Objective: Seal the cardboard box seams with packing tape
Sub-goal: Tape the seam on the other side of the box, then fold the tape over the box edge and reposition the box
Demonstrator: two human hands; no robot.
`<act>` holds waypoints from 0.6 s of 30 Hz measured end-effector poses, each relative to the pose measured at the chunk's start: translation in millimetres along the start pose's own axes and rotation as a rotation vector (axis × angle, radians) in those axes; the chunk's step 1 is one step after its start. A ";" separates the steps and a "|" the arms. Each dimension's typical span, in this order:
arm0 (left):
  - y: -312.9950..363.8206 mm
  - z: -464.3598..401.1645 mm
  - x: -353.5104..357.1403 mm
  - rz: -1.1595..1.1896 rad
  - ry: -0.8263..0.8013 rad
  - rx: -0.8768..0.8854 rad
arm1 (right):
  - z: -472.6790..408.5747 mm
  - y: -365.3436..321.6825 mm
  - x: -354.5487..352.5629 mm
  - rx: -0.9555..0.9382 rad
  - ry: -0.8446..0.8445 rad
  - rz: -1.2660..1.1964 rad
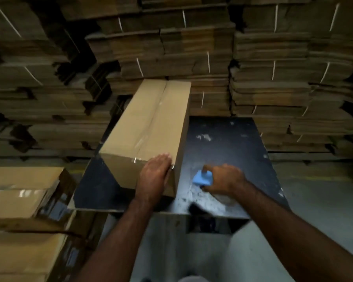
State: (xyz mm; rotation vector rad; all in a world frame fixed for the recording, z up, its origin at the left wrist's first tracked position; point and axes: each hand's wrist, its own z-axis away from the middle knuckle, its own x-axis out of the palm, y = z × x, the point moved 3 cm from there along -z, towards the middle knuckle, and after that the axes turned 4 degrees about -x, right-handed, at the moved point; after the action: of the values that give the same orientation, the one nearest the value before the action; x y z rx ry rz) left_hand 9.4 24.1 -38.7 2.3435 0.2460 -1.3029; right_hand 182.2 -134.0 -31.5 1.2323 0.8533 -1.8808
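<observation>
— Where was the long brown cardboard box (149,127)?
— Lying on the black bench (228,151), left hand (154,176) flat on its near end, fingers pressed together.
— The right hand (225,178)?
— Fingers pinching a small blue object (201,179) beside the box.

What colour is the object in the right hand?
Light blue, seen in the head view, held by the right hand.

I see dim light over a scuffed black rectangular tabletop (228,143); behind it, a wall of strapped bundles of flattened brown cardboard (273,68); at left, stacked brown cartons (22,200); below, grey concrete floor (324,200).
</observation>
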 end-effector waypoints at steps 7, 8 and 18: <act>16.6 -7.7 3.6 0.041 0.008 -0.029 | -8.9 41.3 57.6 0.353 0.158 -0.387; 20.2 -8.7 5.5 0.038 0.007 -0.039 | -8.3 48.3 69.9 0.389 0.135 -0.409; 26.8 -9.5 11.0 -0.003 -0.057 -0.080 | -17.5 85.8 139.9 0.555 0.072 -0.296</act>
State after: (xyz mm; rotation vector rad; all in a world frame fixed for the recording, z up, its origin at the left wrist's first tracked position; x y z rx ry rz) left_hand 32.2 4.1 -35.7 2.2369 0.2787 -1.3335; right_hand 222.7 -193.4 -180.0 1.5727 0.5863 -2.4300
